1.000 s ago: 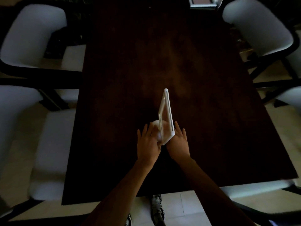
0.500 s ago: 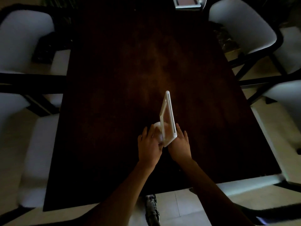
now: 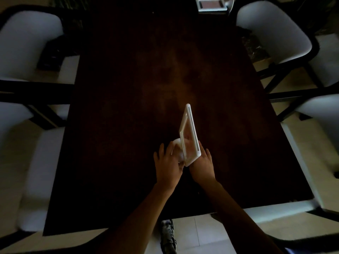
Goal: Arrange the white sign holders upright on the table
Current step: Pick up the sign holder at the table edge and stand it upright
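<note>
Little has moved since the earlier frames: both hands remain at the base of the white sign holder [image 3: 189,133], which stands upright near the middle of the dark bench [image 3: 128,107]. Left hand [image 3: 167,165], fingers spread, rests against the round base on the frame's left side. Right hand [image 3: 201,166], fingers extended, lies flat beside the frame's lower right corner, touching it. Neither hand is closed around the holder. A second frame [image 3: 211,5] sits at the bench's far edge.
</note>
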Action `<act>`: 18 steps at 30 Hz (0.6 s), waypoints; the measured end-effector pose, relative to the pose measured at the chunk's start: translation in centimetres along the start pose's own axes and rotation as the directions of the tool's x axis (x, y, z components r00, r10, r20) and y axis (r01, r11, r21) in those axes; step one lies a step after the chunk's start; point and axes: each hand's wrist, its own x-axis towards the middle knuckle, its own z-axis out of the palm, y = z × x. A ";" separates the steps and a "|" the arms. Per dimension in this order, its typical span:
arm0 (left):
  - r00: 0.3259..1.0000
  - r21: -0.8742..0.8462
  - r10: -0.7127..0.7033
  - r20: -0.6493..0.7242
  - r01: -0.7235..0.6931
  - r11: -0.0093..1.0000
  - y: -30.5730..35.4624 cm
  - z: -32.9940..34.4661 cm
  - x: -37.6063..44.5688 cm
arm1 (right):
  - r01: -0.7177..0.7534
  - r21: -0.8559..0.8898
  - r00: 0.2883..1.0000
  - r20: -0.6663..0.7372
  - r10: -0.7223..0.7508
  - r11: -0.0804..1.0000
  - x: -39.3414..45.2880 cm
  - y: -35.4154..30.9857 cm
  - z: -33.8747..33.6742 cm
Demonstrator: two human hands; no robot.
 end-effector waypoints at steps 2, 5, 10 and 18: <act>1.000 -0.005 0.002 -0.001 -0.002 1.000 0.2 0.1 0.0 | 0.005 0.011 1.000 -0.009 -0.005 1.000 0.0 0.1 -0.1; 1.000 -0.002 0.000 0.000 0.000 1.000 0.2 0.2 0.0 | 0.008 0.010 1.000 -0.005 -0.008 1.000 0.0 0.3 0.0; 1.000 -0.006 -0.001 0.018 0.001 1.000 0.1 0.4 0.0 | 0.012 0.013 1.000 -0.023 -0.012 1.000 0.1 0.4 0.2; 0.998 -0.003 -0.020 0.051 0.021 1.000 0.4 0.2 0.0 | 0.026 0.038 0.997 -0.068 -0.024 0.999 0.3 0.5 0.2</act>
